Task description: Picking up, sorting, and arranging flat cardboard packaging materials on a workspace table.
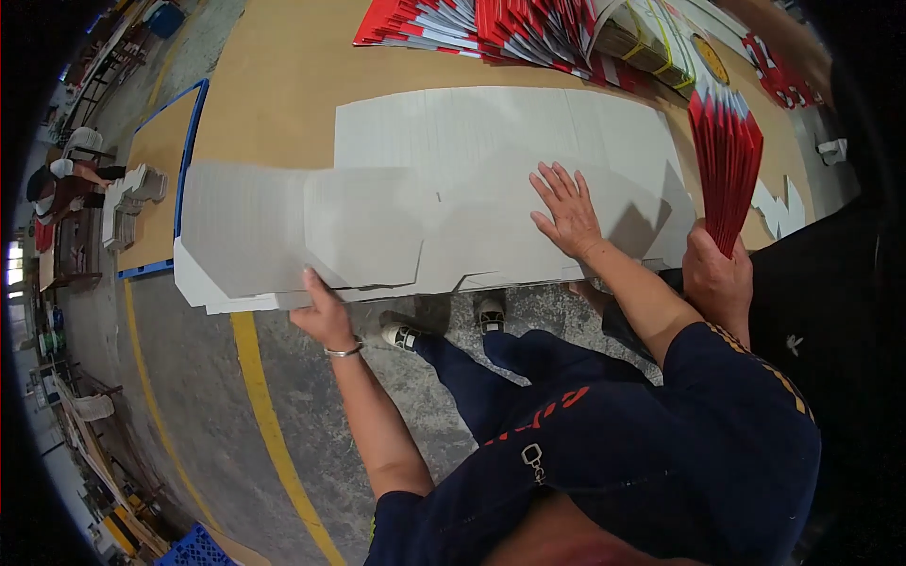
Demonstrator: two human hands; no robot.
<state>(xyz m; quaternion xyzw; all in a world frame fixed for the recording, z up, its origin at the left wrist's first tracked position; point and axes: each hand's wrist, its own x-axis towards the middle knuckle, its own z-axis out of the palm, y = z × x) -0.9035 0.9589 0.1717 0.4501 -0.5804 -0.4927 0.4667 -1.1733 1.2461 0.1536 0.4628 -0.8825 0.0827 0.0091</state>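
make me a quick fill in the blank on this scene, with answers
The right hand is spread palm ____ on the white cardboard.
The left hand, with a bracelet around its ____, grips grey cardboard.
A co-worker's hand holds a bunch of folded pieces coloured mainly ____.
The wide floor line is painted ____.
down; wrist; red; yellow

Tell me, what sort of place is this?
Probably a packaging or printing workshop, judging by the pale card sheets, red-and-white folded pieces and yellow floor lines.
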